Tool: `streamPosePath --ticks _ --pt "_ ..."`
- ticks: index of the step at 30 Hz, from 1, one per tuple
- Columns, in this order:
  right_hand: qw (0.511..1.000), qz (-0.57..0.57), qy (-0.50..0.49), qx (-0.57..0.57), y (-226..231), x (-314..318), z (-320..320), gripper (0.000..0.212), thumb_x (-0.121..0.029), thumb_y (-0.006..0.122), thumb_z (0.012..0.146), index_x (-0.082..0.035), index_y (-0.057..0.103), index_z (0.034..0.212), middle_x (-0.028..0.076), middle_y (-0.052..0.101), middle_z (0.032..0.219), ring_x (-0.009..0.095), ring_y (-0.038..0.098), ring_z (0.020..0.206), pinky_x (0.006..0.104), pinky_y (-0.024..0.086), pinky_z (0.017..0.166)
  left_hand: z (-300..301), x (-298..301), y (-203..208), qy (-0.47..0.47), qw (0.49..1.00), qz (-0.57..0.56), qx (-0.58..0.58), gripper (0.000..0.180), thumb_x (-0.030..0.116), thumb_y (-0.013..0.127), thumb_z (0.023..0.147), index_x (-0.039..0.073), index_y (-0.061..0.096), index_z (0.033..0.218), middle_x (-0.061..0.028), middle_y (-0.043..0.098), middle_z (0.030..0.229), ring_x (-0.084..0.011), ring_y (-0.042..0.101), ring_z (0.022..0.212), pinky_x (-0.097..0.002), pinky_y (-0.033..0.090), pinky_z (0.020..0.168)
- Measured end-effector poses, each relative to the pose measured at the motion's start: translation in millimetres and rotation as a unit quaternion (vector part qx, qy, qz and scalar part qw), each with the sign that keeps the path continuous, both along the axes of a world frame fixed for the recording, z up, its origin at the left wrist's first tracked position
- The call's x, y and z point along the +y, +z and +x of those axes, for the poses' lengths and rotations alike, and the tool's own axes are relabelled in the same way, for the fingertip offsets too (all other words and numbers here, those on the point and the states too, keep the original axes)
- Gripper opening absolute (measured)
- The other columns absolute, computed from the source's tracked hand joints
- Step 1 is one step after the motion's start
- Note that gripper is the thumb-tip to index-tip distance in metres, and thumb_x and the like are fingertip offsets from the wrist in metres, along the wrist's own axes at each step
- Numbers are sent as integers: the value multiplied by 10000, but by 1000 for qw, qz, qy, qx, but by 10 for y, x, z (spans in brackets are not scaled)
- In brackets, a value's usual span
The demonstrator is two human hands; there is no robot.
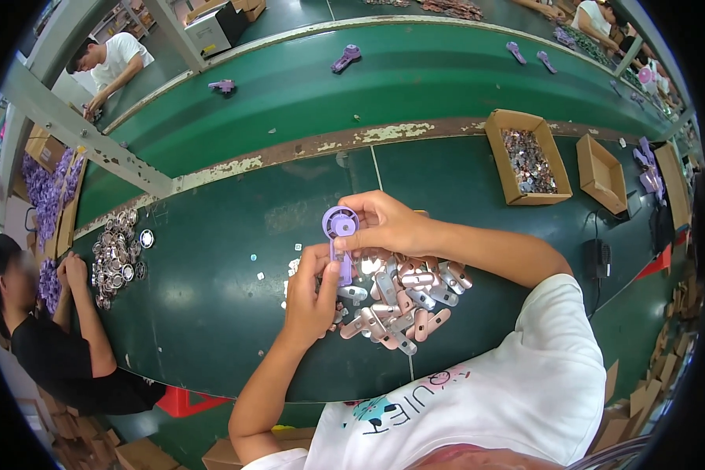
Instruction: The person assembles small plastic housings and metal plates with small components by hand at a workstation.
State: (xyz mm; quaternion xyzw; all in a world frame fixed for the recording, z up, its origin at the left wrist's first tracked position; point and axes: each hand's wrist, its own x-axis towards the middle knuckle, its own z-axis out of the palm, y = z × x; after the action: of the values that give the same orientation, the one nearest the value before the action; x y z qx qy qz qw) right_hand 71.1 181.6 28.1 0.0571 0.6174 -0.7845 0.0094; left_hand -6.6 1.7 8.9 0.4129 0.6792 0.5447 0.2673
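A purple handheld-fan casing (341,222), round at the top with a straight handle, is held upright between my hands over the table. My right hand (388,223) grips the round head from the right, thumb across its front. Lower down, my left hand (312,294) pinches the handle between thumb and fingers. Just right of the handle lies a heap of glossy oblong covers (423,280), pink and silver, each with a small dark cutout. Several small white pieces (294,266) are scattered beside my left hand, partly hidden by it.
Beyond the table's chipped edge runs a green conveyor belt (282,102) carrying purple fan casings (346,59). At right stand a cardboard box (497,160) of small metallic parts, a smaller box (603,174) and a black adapter (597,258). Silvery rings (116,262) lie left, near a co-worker (59,356).
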Motion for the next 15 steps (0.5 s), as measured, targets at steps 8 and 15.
streamPosePath --ticks 8,15 --pt "997 -4 -66 46 193 17 2 199 -126 693 844 -30 563 959 19 598 879 75 582 786 248 508 735 -109 -22 29 -58 998 15 -34 170 134 645 876 -13 561 898 -64 644 736 -80 578 598 -239 461 524" --pt "990 -133 -27 32 124 -8 12 212 -162 710 838 -36 589 959 27 624 886 87 585 776 232 482 668 -105 -104 143 -50 994 -8 -98 156 97 683 834 21 588 738 -20 578 541 -52 520 471 -215 377 433"
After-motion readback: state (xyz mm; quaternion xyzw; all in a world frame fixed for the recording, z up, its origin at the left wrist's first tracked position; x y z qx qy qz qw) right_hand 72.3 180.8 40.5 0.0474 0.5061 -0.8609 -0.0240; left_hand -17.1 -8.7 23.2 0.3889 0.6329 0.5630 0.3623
